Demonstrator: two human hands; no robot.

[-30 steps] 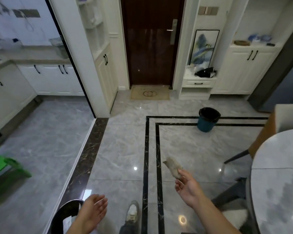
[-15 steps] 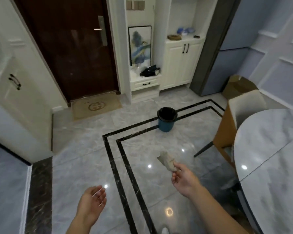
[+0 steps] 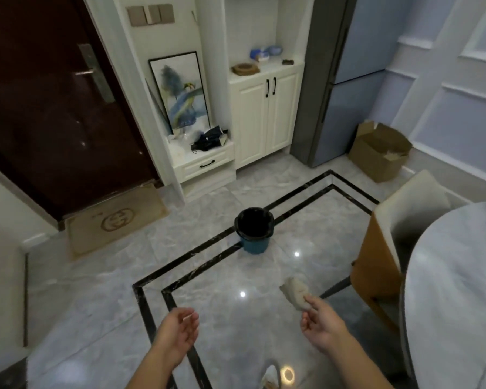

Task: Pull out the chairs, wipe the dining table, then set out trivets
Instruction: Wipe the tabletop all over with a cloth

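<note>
Low at the left, the left hand [image 3: 177, 329] hangs with its fingers loosely curled, holding nothing. Beyond it on the floor stands a blue bin [image 3: 254, 245] with a black liner, its inside too dark to tell any contents. A crumpled grey cloth [image 3: 293, 292] is pinched in the right hand [image 3: 323, 324]. An open cardboard box [image 3: 373, 161] shows pale scraps inside. An orange-backed chair [image 3: 382, 262] stands at the marble dining table [image 3: 455, 276].

I see dimmish even indoor light, white lamp glints on glossy grey marble floor [image 3: 96, 290], faint sheen on dark brown door [image 3: 54, 113], soft shadows, slight blur throughout, fisheye bending at edges, round grey marble dining table [image 3: 460, 290] smeared at right
</note>
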